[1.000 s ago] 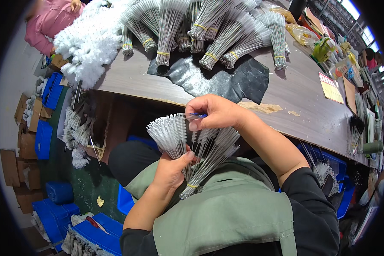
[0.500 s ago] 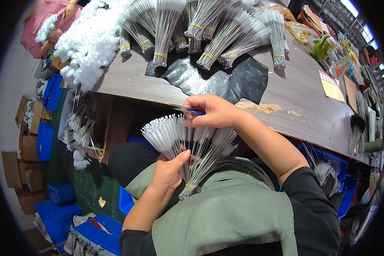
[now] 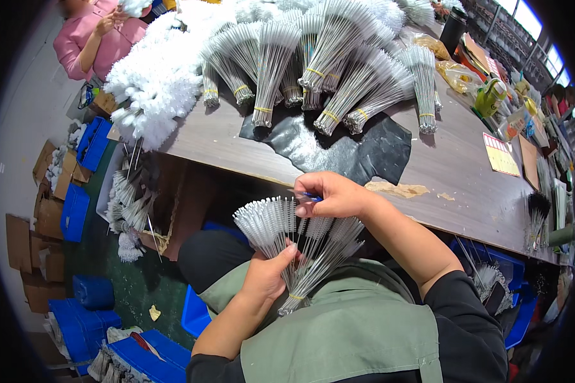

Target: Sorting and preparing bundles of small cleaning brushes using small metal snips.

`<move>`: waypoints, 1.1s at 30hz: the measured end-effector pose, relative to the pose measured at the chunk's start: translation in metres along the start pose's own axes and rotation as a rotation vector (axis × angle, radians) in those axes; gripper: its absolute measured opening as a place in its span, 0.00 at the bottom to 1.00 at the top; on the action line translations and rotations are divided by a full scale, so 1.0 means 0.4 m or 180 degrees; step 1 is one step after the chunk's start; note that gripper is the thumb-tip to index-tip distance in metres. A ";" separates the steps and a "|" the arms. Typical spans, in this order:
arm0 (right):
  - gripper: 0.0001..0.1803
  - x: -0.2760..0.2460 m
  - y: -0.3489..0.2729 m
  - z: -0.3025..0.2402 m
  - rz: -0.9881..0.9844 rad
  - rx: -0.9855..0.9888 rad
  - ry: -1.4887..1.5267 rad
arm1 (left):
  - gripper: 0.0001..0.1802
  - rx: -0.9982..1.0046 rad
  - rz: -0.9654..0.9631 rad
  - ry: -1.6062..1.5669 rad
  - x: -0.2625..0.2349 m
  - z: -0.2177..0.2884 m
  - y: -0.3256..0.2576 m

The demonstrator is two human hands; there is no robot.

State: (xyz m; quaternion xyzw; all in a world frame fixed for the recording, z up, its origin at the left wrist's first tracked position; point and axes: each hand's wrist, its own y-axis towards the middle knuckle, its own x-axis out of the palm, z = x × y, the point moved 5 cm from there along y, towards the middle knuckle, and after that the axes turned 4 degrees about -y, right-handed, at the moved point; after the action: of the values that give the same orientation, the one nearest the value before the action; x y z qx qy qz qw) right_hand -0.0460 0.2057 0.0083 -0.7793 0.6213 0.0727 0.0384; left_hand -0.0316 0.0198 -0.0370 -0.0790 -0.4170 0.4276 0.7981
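A fanned bundle of thin wire brushes (image 3: 266, 223), with white bristle heads and twisted metal stems, rests over my lap. A yellow band gathers its stems near the lower end. My left hand (image 3: 267, 271) is closed round the stems at mid-length, thumb in front. Above the bristle tips, my right hand (image 3: 335, 196) pinches a small blue-handled tool (image 3: 310, 196); its thin grey tip points left and its exact kind is unclear. The fingertips of that hand are beside the upper bristles.
Several banded brush bundles (image 3: 276, 70) stand on the table (image 3: 466, 172) over a black sheet (image 3: 338, 143). A heap of white fluffy brushes (image 3: 150, 89) lies at the far left, near a person in pink (image 3: 99, 38). Blue bins (image 3: 76, 210) and cardboard boxes (image 3: 19, 242) line the left floor.
The whole view has shifted, so the table and my hands sit lower and farther right. Both hands keep their holds. The person in pink has raised a white brush bunch.
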 end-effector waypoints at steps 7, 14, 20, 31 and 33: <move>0.08 0.018 -0.005 -0.032 0.0201 0.0201 0.0852 | 0.07 0.0038 -0.0060 0.0052 0.000 0.005 -0.003; 0.09 0.002 -0.001 0.002 0.0079 -0.0066 -0.0145 | 0.10 0.0108 0.0062 0.0163 0.003 0.007 -0.002; 0.13 0.013 -0.003 -0.003 -0.0018 0.0050 0.0725 | 0.13 0.0160 -0.0059 0.0258 0.011 0.007 -0.005; 0.13 0.011 0.000 0.023 0.0083 0.0136 0.0697 | 0.11 0.0219 -0.0067 0.0259 0.005 0.012 -0.005; 0.13 0.010 -0.001 0.024 0.0058 -0.0027 0.0719 | 0.10 0.0213 -0.0042 0.0246 0.005 0.010 -0.004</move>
State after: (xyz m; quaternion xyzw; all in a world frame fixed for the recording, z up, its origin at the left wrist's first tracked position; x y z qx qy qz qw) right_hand -0.0453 0.2036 -0.0020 -0.7769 0.6285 -0.0125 -0.0358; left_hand -0.0331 0.0194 -0.0325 -0.0659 -0.3719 0.4327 0.8186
